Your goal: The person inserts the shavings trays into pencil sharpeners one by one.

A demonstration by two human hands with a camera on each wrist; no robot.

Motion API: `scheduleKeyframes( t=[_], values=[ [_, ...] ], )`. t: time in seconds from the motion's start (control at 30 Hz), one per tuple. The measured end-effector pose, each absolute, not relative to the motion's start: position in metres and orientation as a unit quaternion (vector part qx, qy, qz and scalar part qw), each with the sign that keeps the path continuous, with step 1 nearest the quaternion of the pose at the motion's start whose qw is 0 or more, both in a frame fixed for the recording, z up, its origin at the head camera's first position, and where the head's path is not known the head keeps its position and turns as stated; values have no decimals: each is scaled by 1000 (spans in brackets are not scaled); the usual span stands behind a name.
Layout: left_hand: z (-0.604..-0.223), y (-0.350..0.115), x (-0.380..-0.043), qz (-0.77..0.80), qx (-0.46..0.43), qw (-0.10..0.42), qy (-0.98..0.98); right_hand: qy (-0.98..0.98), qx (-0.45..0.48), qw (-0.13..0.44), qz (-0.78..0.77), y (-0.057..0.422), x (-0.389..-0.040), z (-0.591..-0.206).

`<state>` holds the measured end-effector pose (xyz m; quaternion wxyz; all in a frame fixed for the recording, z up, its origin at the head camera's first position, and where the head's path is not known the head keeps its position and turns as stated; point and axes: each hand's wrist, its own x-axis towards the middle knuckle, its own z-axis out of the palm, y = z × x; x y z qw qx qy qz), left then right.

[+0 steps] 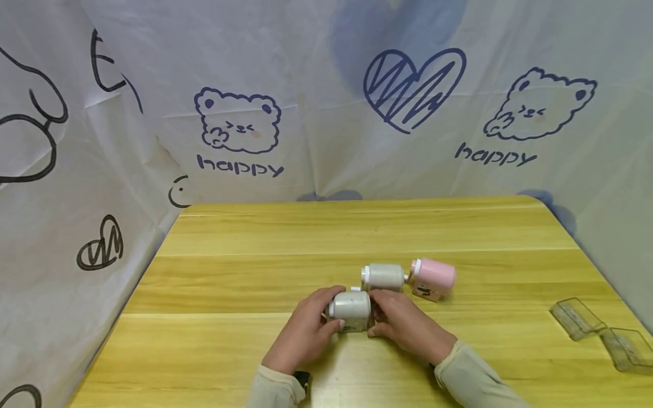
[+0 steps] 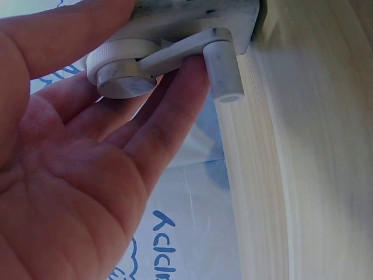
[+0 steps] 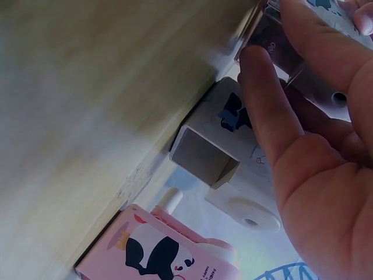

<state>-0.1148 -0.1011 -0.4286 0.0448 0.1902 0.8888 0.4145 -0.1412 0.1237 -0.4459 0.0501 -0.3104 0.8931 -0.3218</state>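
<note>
A grey crank pencil sharpener (image 1: 352,306) stands on the table between both hands. My left hand (image 1: 306,326) holds its crank end, the thumb along the body; in the left wrist view the fingers are behind the white crank handle (image 2: 224,73). At the opposite end, my right hand (image 1: 403,323) grips the sharpener. Its fingers lie around the smoky clear drawer (image 3: 273,44), which sits in the body below the pencil hole. Just behind is a second grey sharpener (image 1: 385,276) with a panda print and an open drawer slot (image 3: 204,157); the right forefinger partly covers it.
A pink panda sharpener (image 1: 433,277) stands right of the second grey one, its crank toward it. Two clear drawers (image 1: 576,318) lie near the right edge of the wooden table (image 1: 214,340). White cloth with drawings hangs behind and at the sides.
</note>
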Motion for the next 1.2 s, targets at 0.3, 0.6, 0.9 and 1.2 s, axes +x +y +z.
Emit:
scheduleKeyframes(
  t=[0.3,0.6,0.9,1.2],
  values=[
    [-428,-101,-114,417,189,48,888,894,-312,54,-316,124,-141,-445],
    [-427,-101,-114,418,190,50,887,895,-312,56,-314,123,-141,-444],
    [-428,-101,-115,417,192,49,887,893,-320,51,-312,123,-142,-445],
    [-427,-100,-114,413,186,52,890,892,-325,52,-312,123,-142,-445]
  ],
)
